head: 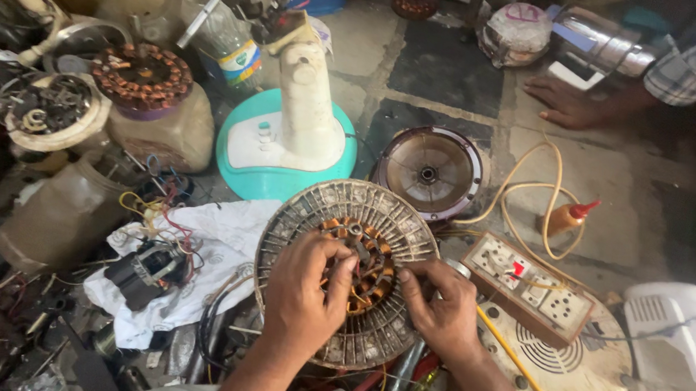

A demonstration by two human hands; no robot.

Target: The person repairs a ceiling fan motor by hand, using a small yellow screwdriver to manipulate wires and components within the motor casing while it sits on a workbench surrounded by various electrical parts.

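Note:
A round, dusty ribbed fan motor housing (339,211) with copper windings (376,263) in its middle lies tilted in front of me. My left hand (302,294) rests on its lower left, fingers curled onto the windings. My right hand (438,308) pinches at the windings from the right side. Both hands touch the stator at its centre.
A teal and white fan base (286,142) stands behind the housing. A round metal motor cover (431,170) lies on the floor. A switch and socket board (533,286), a small oil bottle (568,217), another stator (140,75) and another person's hand (571,101) are around.

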